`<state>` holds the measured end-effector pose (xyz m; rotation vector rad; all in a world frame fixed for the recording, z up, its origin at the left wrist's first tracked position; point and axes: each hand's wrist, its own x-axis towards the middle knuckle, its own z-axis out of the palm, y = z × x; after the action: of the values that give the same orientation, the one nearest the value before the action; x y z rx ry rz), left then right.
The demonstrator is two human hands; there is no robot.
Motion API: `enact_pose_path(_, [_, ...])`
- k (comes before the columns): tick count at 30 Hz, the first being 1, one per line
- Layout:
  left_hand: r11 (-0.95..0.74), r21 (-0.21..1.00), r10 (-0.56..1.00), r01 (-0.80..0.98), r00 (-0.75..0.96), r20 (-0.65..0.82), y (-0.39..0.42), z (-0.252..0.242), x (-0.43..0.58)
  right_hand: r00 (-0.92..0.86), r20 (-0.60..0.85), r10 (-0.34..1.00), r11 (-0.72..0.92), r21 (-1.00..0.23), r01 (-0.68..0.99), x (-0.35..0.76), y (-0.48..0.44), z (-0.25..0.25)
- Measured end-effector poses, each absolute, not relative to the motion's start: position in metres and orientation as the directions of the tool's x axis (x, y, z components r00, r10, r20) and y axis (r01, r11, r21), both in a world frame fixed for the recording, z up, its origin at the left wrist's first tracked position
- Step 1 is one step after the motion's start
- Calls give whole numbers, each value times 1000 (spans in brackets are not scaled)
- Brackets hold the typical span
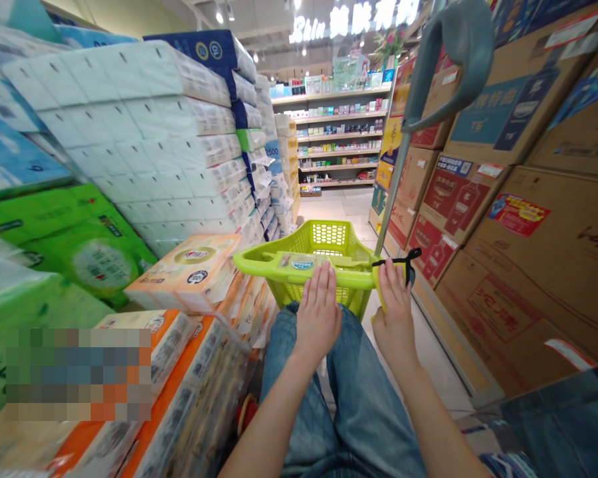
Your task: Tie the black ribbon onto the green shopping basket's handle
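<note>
Both my hands grip the near handle bar (303, 262) of a lime-green plastic shopping trolley basket (329, 242), which stands ahead of my jeans-clad legs (349, 398). My left hand (319, 309) lies over the bar with its fingers pointing forward. My right hand (393, 312) curls over the bar's right end, close to a black cord (398, 260) looped there. A metal pole (393, 179) rises from the basket's right side to a grey hook-shaped handle (443, 60). The basket's lower part is hidden behind the bar and my hands.
Stacked tissue packs (139, 133) in plastic wrap tower along the left side of the aisle, with orange-and-cream packs (184, 282) close to the basket. Printed cardboard cartons (523, 265) wall the right side. Store shelves (339, 139) stand beyond the tiled floor (333, 212).
</note>
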<state>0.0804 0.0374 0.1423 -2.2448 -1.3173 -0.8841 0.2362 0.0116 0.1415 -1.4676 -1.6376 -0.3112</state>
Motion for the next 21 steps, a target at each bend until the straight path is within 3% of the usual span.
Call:
enact_pose_path(4, [-469, -17, 630, 883, 348, 694, 38, 141, 80, 72, 717, 693, 227, -312, 923, 206, 12, 142])
enact_pose_path(12, [-478, -45, 617, 877, 372, 694, 40, 140, 78, -88, 705, 704, 318, -202, 926, 188, 3, 139])
enact_pose_path(21, [-476, -16, 632, 879, 355, 689, 37, 139, 80, 132, 719, 682, 263, -409, 874, 235, 12, 142])
